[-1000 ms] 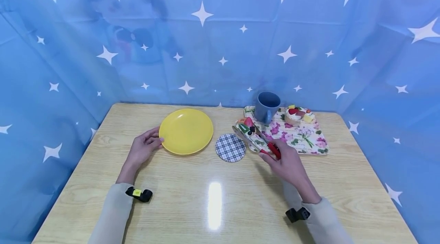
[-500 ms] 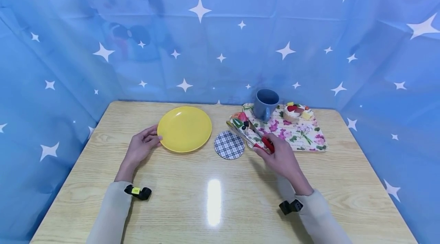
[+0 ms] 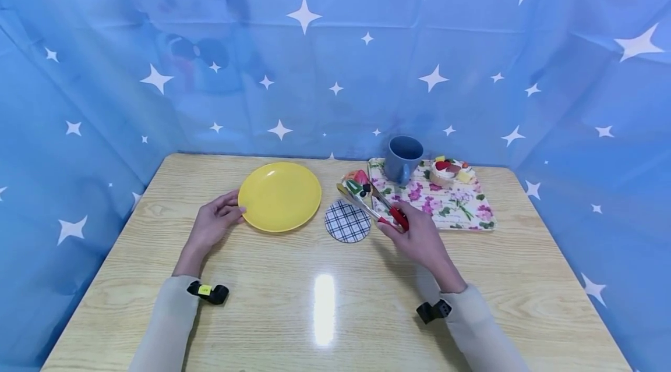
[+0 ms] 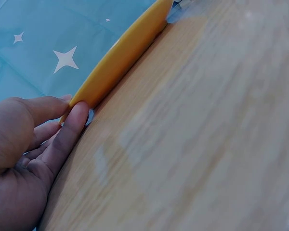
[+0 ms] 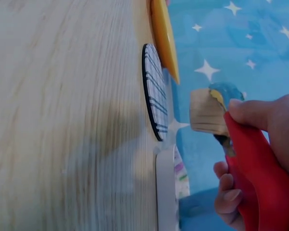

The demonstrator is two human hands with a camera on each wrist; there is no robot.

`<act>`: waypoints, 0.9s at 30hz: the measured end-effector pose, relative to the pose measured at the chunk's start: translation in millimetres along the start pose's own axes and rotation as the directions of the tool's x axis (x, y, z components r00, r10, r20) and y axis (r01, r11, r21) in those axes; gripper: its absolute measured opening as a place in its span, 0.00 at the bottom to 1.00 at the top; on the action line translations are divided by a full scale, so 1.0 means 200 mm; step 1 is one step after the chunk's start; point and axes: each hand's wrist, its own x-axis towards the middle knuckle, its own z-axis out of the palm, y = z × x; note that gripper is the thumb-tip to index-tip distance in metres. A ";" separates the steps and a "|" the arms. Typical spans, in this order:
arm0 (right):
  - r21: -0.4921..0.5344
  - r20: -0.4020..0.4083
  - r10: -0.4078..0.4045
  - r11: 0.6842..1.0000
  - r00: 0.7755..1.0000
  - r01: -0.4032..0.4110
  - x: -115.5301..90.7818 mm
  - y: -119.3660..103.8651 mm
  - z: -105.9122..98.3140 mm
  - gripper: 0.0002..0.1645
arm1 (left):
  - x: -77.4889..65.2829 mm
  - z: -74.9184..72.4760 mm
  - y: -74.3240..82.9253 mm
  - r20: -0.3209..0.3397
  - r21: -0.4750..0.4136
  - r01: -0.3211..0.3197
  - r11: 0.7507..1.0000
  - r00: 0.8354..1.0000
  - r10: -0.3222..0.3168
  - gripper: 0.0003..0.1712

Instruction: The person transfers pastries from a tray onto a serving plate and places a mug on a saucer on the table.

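Tongs, red-handled metal, gripped by the right hand, hold a pale-sided, fruit-topped tart above wooden tabletop as the left hand pinches a round yellow plate, presumably steadying it.

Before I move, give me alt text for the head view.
The right hand holds red-handled tongs gripping a fruit-topped pastry near a round checked coaster. The left hand pinches the rim of a yellow plate; a blue mug and a second pastry stand on a floral tray.
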 end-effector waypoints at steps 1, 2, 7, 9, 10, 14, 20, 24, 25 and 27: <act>0.007 -0.002 -0.006 1.000 1.000 0.006 0.00 -0.01 0.00 0.33 | 0.00 0.00 0.00 0.002 -0.001 -0.001 1.000 1.000 0.001 0.35; 0.010 -0.001 -0.009 1.000 1.000 0.009 0.01 -0.01 0.00 0.33 | 0.00 0.00 0.01 0.002 -0.005 0.001 1.000 1.000 -0.001 0.35; 0.014 0.001 -0.019 1.000 1.000 0.019 0.03 -0.04 0.00 0.32 | 0.00 -0.01 0.01 0.005 0.001 0.010 1.000 1.000 -0.010 0.35; 0.019 0.006 -0.015 1.000 1.000 0.014 0.03 -0.05 0.01 0.31 | 0.00 0.00 0.02 0.009 0.005 0.014 1.000 1.000 -0.014 0.35; 0.022 0.007 -0.011 1.000 1.000 0.011 0.03 -0.06 0.01 0.31 | 0.00 0.00 0.02 0.010 0.005 0.015 1.000 1.000 -0.015 0.35; 0.033 0.007 -0.007 0.999 1.000 0.007 0.04 -0.08 0.03 0.30 | 0.00 0.00 0.02 0.012 0.004 0.001 1.000 1.000 -0.001 0.35; 0.037 0.013 -0.025 0.999 1.000 0.025 0.07 -0.12 0.07 0.32 | 0.00 0.00 0.00 0.007 -0.003 0.003 1.000 1.000 -0.003 0.35; 0.047 0.017 -0.034 0.998 0.999 0.034 0.08 -0.16 0.10 0.30 | 0.00 0.00 0.01 0.010 -0.012 0.004 1.000 1.000 -0.004 0.35; 0.049 0.014 -0.037 0.998 0.999 0.036 0.09 -0.17 0.10 0.29 | 0.00 0.00 0.01 0.011 -0.009 0.004 1.000 1.000 -0.004 0.35; 0.049 0.012 -0.041 0.998 0.999 0.040 0.10 -0.19 0.11 0.28 | -0.01 0.00 0.01 0.014 -0.009 0.007 1.000 1.000 -0.007 0.35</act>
